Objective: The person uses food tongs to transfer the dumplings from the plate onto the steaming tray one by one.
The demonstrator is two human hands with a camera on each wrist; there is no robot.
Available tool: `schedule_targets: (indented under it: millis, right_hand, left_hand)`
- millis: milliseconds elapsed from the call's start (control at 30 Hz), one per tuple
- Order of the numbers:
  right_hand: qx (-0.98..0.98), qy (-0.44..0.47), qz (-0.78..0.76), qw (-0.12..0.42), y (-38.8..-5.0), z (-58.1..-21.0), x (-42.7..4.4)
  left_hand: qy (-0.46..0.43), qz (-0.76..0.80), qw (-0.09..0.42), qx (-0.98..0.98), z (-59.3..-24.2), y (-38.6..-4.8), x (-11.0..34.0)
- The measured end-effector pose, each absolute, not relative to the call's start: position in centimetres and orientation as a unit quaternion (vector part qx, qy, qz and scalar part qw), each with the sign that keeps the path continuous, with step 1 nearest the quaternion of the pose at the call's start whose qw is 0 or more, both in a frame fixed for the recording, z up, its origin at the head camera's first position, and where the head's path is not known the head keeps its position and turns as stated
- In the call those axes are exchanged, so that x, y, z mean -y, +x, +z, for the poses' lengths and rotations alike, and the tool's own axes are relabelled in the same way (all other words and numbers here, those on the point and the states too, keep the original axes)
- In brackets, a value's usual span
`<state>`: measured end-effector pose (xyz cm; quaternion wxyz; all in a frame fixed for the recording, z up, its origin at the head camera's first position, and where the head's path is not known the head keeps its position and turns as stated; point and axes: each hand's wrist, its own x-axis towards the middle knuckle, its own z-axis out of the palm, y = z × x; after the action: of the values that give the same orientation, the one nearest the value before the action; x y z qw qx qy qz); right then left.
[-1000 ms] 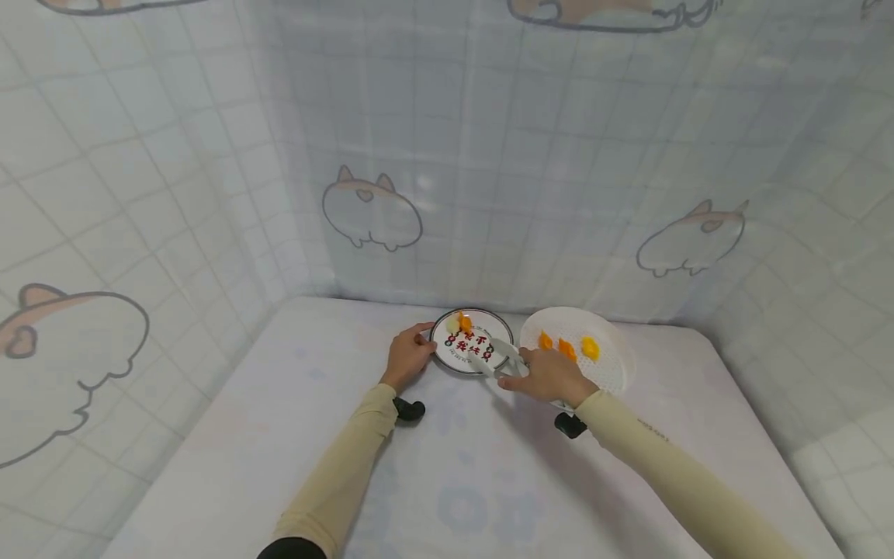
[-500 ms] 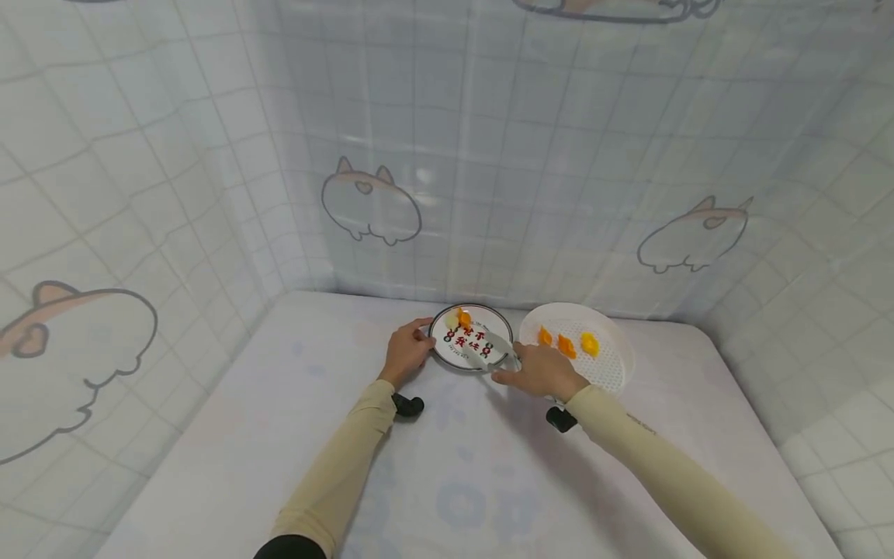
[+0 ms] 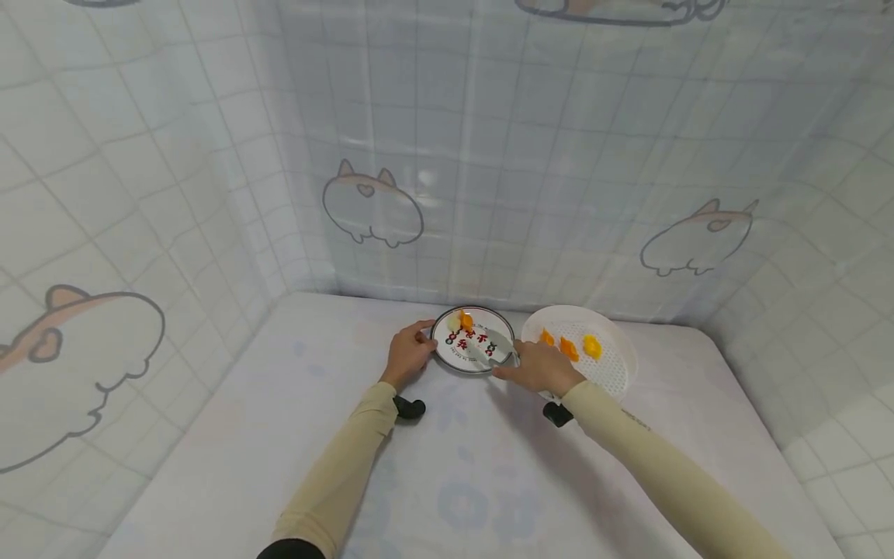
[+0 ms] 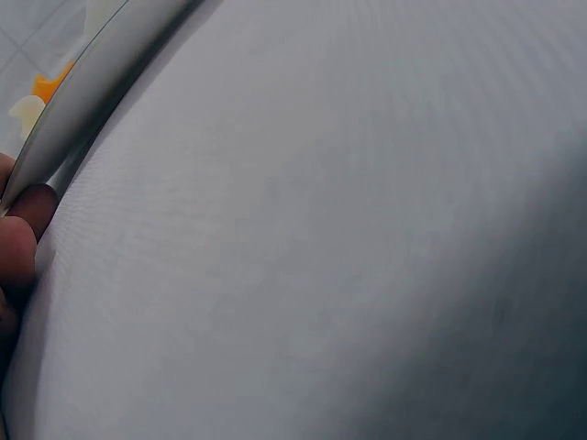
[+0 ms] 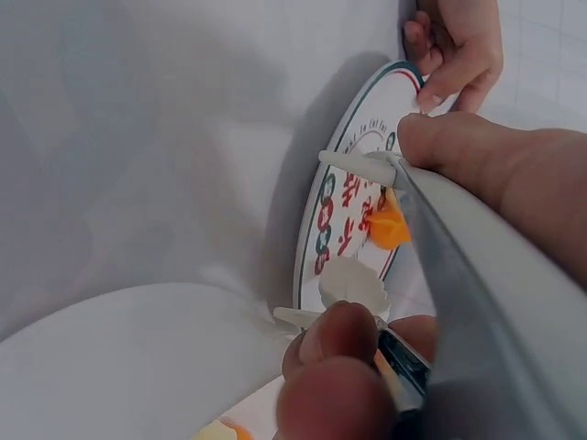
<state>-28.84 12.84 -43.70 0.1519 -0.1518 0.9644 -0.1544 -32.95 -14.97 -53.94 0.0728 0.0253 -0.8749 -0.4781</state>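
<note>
My left hand (image 3: 408,353) pinches the left rim of a round white plate (image 3: 454,359), which has a dark border and red characters. In the left wrist view, fingers (image 4: 16,252) show at the rim, part of it off the cloth. On the plate's far left lie an orange piece (image 3: 466,321) and a pale yellow piece (image 3: 453,322), their kind unclear. My right hand (image 3: 541,366) holds white tongs (image 5: 495,293), arms spread, over the plate's right side. No food shows between their tips. Fingers hide much of the handles.
Right of the plate sits a white perforated basket (image 3: 606,379), partly behind my right hand. Several orange and yellow pieces (image 3: 591,346) lie in it. Pale cloth (image 3: 447,466) covers the table, and a grid-patterned curtain (image 3: 531,194) stands close behind.
My right hand has shifted slightly left with the tongs, whose tips reach a little lower over the plate's right side. My left hand stays at the rim; the food pieces have not moved.
</note>
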Motion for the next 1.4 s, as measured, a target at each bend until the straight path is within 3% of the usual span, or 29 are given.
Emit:
schedule_targets:
  millis: [233,533,1400]
  right_hand:
    - [-0.966,-0.166,-0.147,0.136,-29.8,-43.8,-12.5]
    - [-0.968,-0.16,-0.129,0.141,-31.1,-44.2,-12.0]
    - [-0.971,-0.176,-0.105,0.12,-33.7,-44.0,-10.9]
  left_hand:
    - [0.017,-0.469,0.091,0.878,-54.1,-33.0,15.0]
    - [0.032,-0.47,0.074,0.879,-54.2,-32.9,14.7]
    - [0.026,-0.479,0.09,0.873,-54.0,-33.3,14.7]
